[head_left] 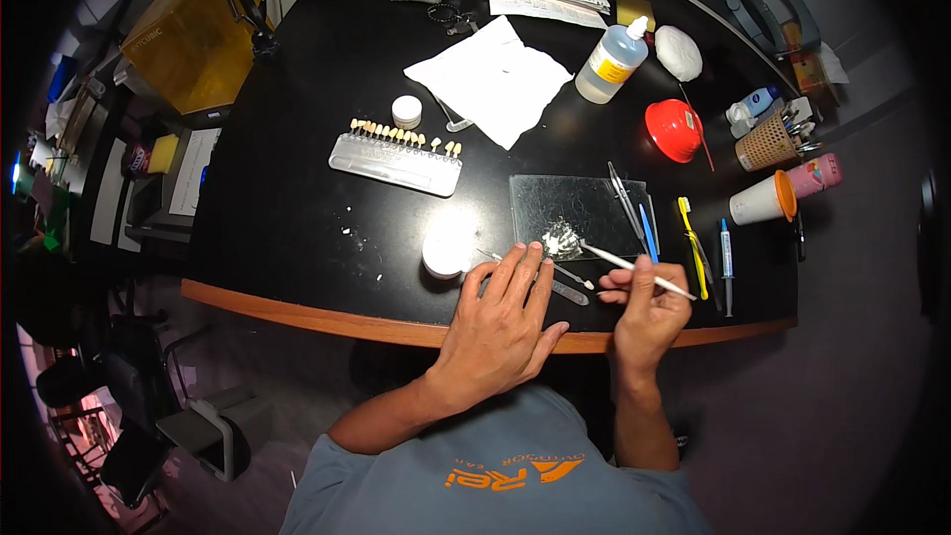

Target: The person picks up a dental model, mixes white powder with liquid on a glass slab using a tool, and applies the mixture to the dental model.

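My right hand [649,317] pinches a slim white pen-shaped instrument [624,263]. Its tip meets the edge of a small heap of white crumbly material [563,238] on a dark glass slab [535,196]. My left hand [507,312] lies palm down, fingers stretched out, with the fingertips at the slab's near edge. Partly under those fingers are a clear flat strip [569,292] and a thin stick with a pale tip [587,284]. Left of that hand stands a white round jar [446,250]. Metal tweezers [624,196] and a blue stick [649,231] rest on the slab's right side.
A tooth shade guide [396,164], small white jar [406,111] and white cloth [495,79] lie farther back. Beyond the slab are a liquid bottle [611,64] and red bowl [674,131]. At right are a yellow toothbrush [691,248], syringe [727,263] and white cup [758,202].
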The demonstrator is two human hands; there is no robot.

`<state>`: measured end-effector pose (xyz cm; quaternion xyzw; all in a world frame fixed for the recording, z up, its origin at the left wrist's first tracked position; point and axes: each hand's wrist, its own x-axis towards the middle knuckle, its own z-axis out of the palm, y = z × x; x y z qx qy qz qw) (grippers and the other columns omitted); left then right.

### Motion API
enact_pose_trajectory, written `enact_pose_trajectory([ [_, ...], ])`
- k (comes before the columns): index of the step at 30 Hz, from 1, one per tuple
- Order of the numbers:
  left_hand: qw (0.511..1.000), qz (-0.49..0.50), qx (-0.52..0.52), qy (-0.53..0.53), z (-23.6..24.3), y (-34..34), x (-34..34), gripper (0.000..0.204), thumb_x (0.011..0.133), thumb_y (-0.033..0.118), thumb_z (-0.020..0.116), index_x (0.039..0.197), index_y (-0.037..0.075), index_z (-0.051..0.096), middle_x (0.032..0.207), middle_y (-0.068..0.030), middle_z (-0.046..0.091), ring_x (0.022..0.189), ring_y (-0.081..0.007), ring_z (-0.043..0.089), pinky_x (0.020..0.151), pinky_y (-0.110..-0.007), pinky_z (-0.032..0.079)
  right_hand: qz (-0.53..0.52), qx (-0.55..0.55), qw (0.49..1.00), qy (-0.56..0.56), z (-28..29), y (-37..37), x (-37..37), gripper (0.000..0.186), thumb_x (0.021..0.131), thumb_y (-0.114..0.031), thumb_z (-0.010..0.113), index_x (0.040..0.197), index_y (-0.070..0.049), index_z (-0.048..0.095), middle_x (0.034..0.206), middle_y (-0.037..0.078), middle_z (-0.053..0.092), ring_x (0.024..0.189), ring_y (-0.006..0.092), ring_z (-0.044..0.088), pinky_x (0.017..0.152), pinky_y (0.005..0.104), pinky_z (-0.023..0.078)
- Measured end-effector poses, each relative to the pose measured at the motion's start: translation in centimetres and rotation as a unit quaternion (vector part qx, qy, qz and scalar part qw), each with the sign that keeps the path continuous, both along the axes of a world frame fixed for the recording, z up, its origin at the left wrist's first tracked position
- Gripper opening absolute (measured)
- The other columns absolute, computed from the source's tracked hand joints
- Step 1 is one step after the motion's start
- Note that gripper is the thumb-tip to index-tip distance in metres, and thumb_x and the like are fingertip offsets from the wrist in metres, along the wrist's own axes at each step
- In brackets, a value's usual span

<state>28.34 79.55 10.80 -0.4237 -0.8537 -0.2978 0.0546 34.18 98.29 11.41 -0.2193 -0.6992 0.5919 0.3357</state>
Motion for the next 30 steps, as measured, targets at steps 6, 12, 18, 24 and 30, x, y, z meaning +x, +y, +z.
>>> enact_pose_trajectory([
  [6, 1.0, -0.003, 0.002, 0.001, 0.0, 0.0, 0.0, 0.068, 0.098, 0.042, 0.073, 0.143, -0.009, 0.062, 0.152, -0.0272, 0.057, 0.143, -0.0391, 0.052, 0.114, -0.051, 0.039, 0.062, -0.04, 0.996, -0.05, 0.1, 1.5, -0.9, 0.023, 0.112, -0.018, 0.064, 0.1, 0.001, 0.059, 0.08, 0.014, 0.073, 0.069, 0.017, 0.075, 0.059, 0.0272, 0.065],
  [12, 1.0, -0.001, 0.003, 0.002, 0.0, 0.0, 0.0, 0.068, 0.098, 0.042, 0.073, 0.142, -0.009, 0.062, 0.152, -0.0271, 0.057, 0.143, -0.0389, 0.052, 0.114, -0.051, 0.039, 0.032, -0.028, 0.998, -0.043, 0.6, 3.0, -1.4, 0.024, 0.113, -0.02, 0.063, 0.1, 0.0, 0.06, 0.08, 0.013, 0.072, 0.066, 0.0169, 0.074, 0.058, 0.0266, 0.064],
  [18, 1.0, 0.001, -0.002, 0.004, 0.0, 0.0, 0.1, 0.068, 0.098, 0.042, 0.073, 0.142, -0.009, 0.062, 0.153, -0.0271, 0.056, 0.144, -0.0385, 0.052, 0.114, -0.05, 0.039, 0.083, -0.045, 0.993, -0.068, 0.5, 2.4, -1.8, 0.024, 0.113, -0.02, 0.062, 0.1, 0.0, 0.06, 0.079, 0.013, 0.072, 0.065, 0.0164, 0.074, 0.057, 0.0263, 0.064],
  [24, 1.0, 0.0, -0.003, 0.001, 0.0, 0.0, 0.1, 0.068, 0.098, 0.042, 0.073, 0.143, -0.009, 0.062, 0.153, -0.0271, 0.056, 0.144, -0.0386, 0.052, 0.115, -0.05, 0.039, 0.097, -0.06, 0.99, -0.081, 0.4, 2.3, -2.0, 0.024, 0.113, -0.02, 0.062, 0.098, -0.001, 0.06, 0.078, 0.013, 0.072, 0.064, 0.0161, 0.074, 0.058, 0.0265, 0.064],
  [30, 1.0, -0.001, -0.003, 0.0, 0.1, 0.0, 0.0, 0.068, 0.098, 0.042, 0.073, 0.142, -0.009, 0.062, 0.153, -0.0274, 0.056, 0.144, -0.0386, 0.052, 0.115, -0.05, 0.039, 0.08, -0.053, 0.994, -0.058, 0.2, 2.8, -2.1, 0.024, 0.112, -0.02, 0.063, 0.099, 0.0, 0.059, 0.077, 0.012, 0.071, 0.064, 0.0163, 0.074, 0.058, 0.0269, 0.064],
])
